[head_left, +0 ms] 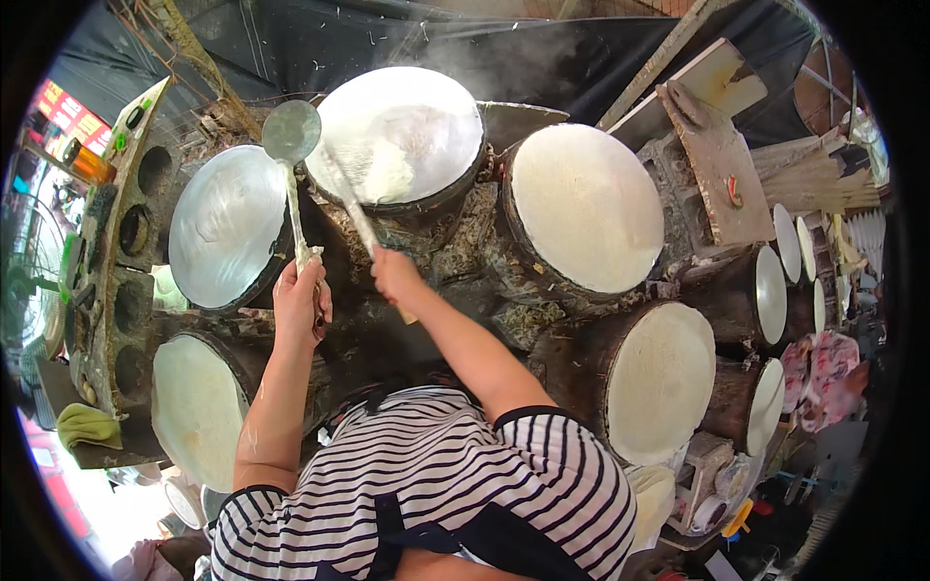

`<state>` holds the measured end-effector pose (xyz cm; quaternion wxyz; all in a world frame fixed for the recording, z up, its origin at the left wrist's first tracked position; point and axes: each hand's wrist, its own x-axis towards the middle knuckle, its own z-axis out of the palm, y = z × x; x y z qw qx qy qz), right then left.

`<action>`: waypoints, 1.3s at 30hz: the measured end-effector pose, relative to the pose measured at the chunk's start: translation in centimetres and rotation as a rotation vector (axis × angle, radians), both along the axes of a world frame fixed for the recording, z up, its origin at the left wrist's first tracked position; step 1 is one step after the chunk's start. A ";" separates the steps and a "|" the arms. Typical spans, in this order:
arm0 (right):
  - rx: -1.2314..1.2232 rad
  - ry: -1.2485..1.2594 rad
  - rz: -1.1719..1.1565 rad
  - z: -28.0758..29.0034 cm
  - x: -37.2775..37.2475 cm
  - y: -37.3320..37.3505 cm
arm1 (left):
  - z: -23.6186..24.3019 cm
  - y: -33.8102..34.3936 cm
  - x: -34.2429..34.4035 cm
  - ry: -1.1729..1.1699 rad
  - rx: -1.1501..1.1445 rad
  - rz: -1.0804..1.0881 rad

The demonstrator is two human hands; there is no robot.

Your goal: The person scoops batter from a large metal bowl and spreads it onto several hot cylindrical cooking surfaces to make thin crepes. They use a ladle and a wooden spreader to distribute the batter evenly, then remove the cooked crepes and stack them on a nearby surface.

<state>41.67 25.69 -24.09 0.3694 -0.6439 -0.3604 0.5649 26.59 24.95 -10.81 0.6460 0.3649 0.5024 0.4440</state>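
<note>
My left hand (303, 292) is closed around the batter-smeared handle of a ladle (292, 132). The ladle's round metal bowl is raised between two griddles. My right hand (396, 276) grips a long wooden-handled spreader (360, 221), whose whitish, blurred head is at the lower left of the far middle griddle (436, 111). Pale batter (381, 174) covers part of that griddle's lower left, while the rest is mostly bare metal with a thin film. Left of my left hand, a second round griddle (228, 228) has a shiny, greyish surface.
Batter sheets coat the right far griddle (586, 208), the right near griddle (661, 382) and the left near griddle (199, 412). Hollow blocks (136, 228) line the left side. A wooden board (722, 169) with a red chili leans at the right. Steam rises at the back.
</note>
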 end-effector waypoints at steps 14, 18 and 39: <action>-0.050 -0.032 0.065 1.7 6.6 -2.7 | -0.1 0.3 4.8 0.006 0.005 -0.046; -0.140 -0.104 -0.056 2.0 13.0 -1.8 | 0.2 0.5 5.4 -0.001 0.007 -0.017; 0.066 -0.944 0.119 3.1 13.0 -1.9 | -1.4 4.4 2.9 -0.061 -0.046 -0.066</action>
